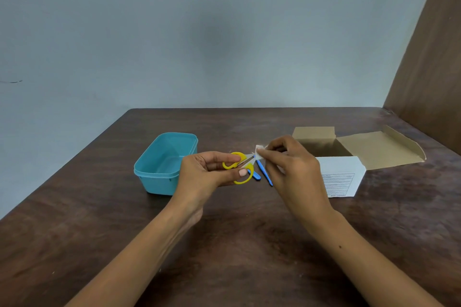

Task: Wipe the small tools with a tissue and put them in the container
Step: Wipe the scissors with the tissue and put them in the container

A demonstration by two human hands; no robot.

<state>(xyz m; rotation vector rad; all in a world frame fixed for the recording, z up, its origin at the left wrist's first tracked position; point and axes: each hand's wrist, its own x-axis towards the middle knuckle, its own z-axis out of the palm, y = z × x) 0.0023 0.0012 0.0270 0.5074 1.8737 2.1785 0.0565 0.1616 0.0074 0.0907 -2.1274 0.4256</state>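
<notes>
I see my left hand raised above the desk, its grip curled round the yellow scissors by the handles, blades pointing right. My right hand pinches a white tissue against the blade tips. Two blue tools lie on the desk beneath. The blue container sits open just left of my left hand; an open cardboard box stands to the right.
</notes>
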